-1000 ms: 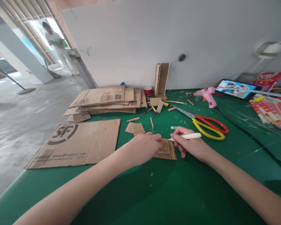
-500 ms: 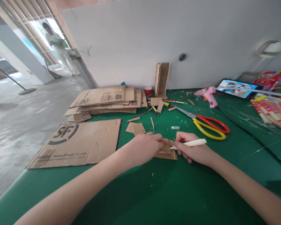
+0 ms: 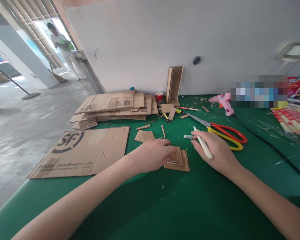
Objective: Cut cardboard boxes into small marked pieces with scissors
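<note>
My left hand (image 3: 156, 151) has its fingers on the left edge of a small cardboard piece (image 3: 175, 156). That piece lies over a larger cardboard piece (image 3: 183, 165) on the green table. My right hand (image 3: 216, 150) grips a white marker pen (image 3: 204, 146), its narrow tip pointing up and away from me. Right beside my right fingertips lies a small translucent pen cap (image 3: 188, 136); whether they touch it I cannot tell. Scissors (image 3: 226, 133) with red and yellow handles lie just beyond that hand, which partly covers the yellow handle.
A flat cardboard sheet (image 3: 90, 153) lies at left, below stacked cardboard (image 3: 110, 103). Cardboard scraps (image 3: 145, 135) lie ahead. A cardboard channel (image 3: 174, 85) stands near the wall. At right are a pink glue gun (image 3: 223, 101) with a cord and red-and-white packets (image 3: 293, 121).
My right hand has moved away from the cardboard, up and to the right beside the cap, turning the pen tip away from me. My left hand stays at the small piece.
</note>
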`<state>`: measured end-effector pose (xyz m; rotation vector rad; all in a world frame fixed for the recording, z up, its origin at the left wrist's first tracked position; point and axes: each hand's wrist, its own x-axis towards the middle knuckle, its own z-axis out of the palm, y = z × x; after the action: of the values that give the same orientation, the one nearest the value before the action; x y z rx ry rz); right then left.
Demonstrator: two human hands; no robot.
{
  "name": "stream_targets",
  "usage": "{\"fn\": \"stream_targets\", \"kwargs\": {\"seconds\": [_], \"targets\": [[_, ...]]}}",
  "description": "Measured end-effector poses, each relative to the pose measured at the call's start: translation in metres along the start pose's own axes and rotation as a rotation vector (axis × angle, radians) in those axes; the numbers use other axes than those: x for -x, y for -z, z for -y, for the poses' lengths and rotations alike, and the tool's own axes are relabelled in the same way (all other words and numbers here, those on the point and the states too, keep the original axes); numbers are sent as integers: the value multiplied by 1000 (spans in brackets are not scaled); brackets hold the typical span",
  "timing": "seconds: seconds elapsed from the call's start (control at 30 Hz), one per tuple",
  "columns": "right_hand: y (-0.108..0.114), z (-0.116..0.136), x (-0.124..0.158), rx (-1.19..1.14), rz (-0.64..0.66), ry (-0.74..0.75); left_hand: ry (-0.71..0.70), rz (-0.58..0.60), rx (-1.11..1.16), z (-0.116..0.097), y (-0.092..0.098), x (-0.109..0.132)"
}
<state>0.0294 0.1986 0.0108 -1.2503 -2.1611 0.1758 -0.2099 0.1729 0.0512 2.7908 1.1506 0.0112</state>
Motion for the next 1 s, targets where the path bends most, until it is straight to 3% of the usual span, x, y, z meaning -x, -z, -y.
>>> {"fn": "stream_targets", "kwargs": {"seconds": [0.13, 0.33, 0.53, 0.8, 1.0], "targets": [[-9, -11, -2, 137, 89, 119, 77, -33, 51, 11, 1, -5], [-15, -18, -2, 117, 121, 63, 258, -142, 20, 38, -11, -18], [-13, -17, -3, 85, 114, 47, 293, -246, -61, 41, -16, -23], [-18, -21, -1, 76, 53, 52, 373, -218, -72, 58, -10, -22], [-18, -18, -2, 109, 26, 73, 366, -307, -267, 77, 1, -62]]}}
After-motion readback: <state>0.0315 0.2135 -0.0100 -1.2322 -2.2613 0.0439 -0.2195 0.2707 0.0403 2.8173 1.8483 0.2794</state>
